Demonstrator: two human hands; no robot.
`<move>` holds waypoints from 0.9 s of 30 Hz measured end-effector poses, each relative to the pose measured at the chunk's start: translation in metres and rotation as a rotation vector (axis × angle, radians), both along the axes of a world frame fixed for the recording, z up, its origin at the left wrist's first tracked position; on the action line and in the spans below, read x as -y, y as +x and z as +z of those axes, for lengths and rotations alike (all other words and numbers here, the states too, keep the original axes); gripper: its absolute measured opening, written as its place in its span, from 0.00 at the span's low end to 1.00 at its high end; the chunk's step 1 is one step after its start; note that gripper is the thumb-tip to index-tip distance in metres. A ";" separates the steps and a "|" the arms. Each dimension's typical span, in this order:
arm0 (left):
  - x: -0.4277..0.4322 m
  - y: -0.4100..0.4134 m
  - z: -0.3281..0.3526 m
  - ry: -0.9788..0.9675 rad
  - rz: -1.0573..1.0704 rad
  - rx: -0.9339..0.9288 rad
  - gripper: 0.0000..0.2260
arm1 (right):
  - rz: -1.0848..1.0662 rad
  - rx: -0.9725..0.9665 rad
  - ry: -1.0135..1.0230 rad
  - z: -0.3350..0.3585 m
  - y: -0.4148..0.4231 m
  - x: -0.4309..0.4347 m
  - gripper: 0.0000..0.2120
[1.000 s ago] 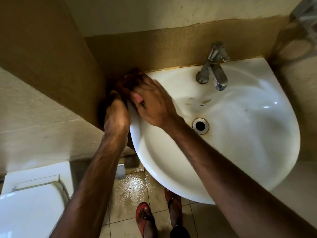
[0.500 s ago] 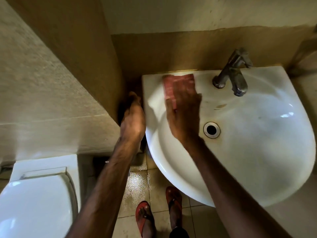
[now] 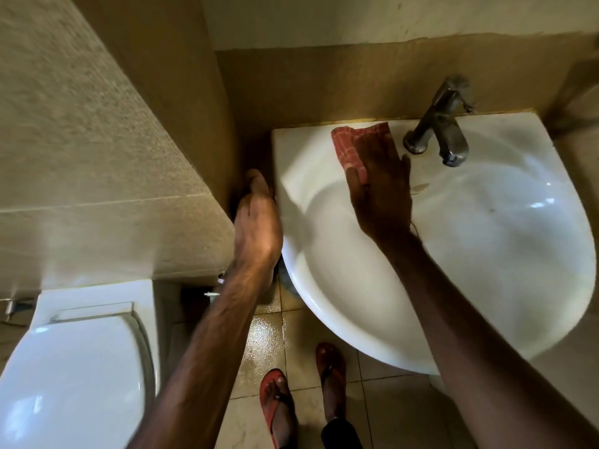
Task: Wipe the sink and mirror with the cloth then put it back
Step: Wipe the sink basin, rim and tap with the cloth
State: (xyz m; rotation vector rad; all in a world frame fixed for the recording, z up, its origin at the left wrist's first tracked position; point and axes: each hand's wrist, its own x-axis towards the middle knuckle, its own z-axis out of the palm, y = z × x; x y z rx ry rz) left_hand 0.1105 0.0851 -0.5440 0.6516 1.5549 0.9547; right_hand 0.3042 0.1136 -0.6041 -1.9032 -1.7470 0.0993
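Slid toward the tap (image 3: 436, 124), right hand (image 3: 382, 196) presses cloth (image 3: 348, 145) on sink (image 3: 486, 254).

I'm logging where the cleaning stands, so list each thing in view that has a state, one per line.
cloth: spread flat on the sink's back ledge, pressed under the right hand
right hand: flat on the cloth, palm down
left hand: against the sink's left edge, holding nothing visible
sink: no standing water, brownish stain near the tap
tap: no water running
toilet lid: down
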 end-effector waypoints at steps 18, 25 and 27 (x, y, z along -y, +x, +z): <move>0.063 -0.019 0.008 0.078 -0.141 -0.017 0.31 | 0.454 -0.249 -0.312 0.040 -0.073 0.118 0.29; 0.069 -0.019 0.004 0.088 -0.143 0.120 0.26 | 0.396 -0.121 -0.287 0.029 -0.096 0.092 0.28; 0.071 -0.020 0.002 0.075 -0.138 0.142 0.25 | 0.381 -0.064 -0.234 0.028 -0.106 0.067 0.26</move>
